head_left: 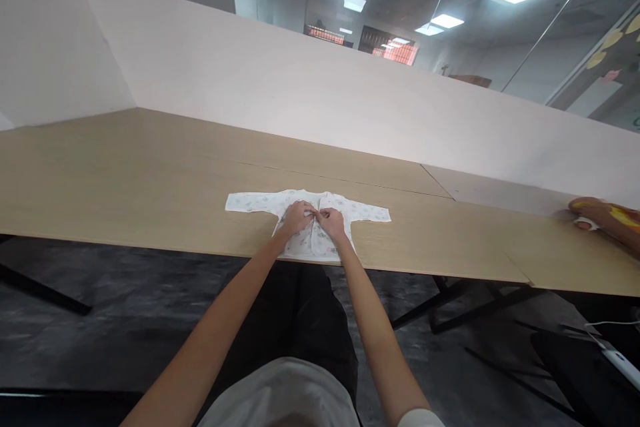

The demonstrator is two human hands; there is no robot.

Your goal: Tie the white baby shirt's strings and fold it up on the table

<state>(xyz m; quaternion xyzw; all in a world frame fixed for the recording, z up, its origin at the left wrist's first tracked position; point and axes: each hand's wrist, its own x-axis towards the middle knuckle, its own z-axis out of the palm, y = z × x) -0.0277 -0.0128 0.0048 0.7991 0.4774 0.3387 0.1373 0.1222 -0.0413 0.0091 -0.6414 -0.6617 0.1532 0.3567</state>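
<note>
A small white baby shirt point(313, 243) with a fine print lies flat at the table's front edge, its two sleeves stretched out to the sides. At the front opening, below the neckline, both hands meet. My left hand point(299, 216) rests on the chest part, its fingers pinched together on the cloth by the opening. From the other side, my right hand point(331, 221) is closed with thumb and finger on the same edge. The fingertips nearly touch, and what exactly lies between them is too small to make out.
The wooden table point(125, 173) runs along a white wall point(280, 90) with a window point(320, 7) above it. A brown and yellow item point(607, 220) lies at the far right end. Below right stands a black chair point(585, 373) with a white power strip point(623, 367) on it.
</note>
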